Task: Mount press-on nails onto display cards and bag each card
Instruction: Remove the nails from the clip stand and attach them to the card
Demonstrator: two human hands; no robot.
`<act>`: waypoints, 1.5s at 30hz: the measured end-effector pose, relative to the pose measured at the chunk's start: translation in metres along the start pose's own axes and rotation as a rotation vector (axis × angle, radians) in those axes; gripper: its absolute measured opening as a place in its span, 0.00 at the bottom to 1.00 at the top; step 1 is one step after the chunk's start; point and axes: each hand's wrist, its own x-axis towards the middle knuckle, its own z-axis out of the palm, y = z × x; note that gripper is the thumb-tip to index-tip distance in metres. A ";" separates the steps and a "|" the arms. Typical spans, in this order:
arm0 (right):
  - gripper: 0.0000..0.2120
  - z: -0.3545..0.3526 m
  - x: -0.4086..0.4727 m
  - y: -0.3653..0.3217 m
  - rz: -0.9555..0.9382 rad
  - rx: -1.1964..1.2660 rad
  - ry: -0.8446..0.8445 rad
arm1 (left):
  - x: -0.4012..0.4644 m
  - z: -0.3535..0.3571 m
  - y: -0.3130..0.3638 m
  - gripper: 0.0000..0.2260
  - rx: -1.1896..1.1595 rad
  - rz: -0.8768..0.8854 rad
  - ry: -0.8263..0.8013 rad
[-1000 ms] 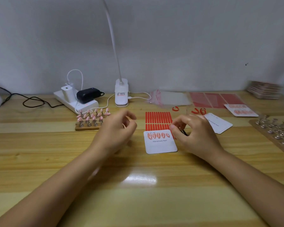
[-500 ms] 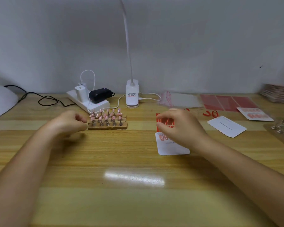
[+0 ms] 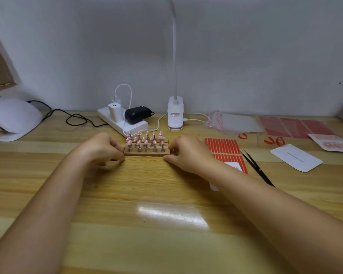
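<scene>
Both hands at the wooden nail stand (image 3: 146,151), one at each end. Left hand (image 3: 102,148) has its fingers curled onto the stand's left end; right hand (image 3: 188,152) has its fingers curled onto the right end, thumb low at the front corner. Looks like a two-handed hold to shift or pull the stand closer — a judgement, since the contact points are partly hidden.

The stand sits mid-tabletop (image 3: 147,194), just in front of the power strip (image 3: 125,123), and carries rows of pink press-on nails (image 3: 145,139) on small metal posts, all unmounted.

Progress: early-to-mid. One display card (image 3: 234,167) lies under the right forearm on the red adhesive strip sheet (image 3: 224,148), mostly hidden; can't tell how many nails it holds. A blank card (image 3: 296,157) waits to the right, and another card with nails (image 3: 333,143) sits far right, near the red sheets. Clear bags (image 3: 236,122) lie at the back, none seen holding a card. Tweezers (image 3: 257,168) lie on the tabletop, untouched.

Left: pick nails off the stand, stick them on cards, bag each card.
</scene>
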 end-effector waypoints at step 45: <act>0.14 -0.061 -0.081 0.137 0.290 0.242 0.150 | -0.013 0.115 0.084 0.12 -0.012 0.477 0.078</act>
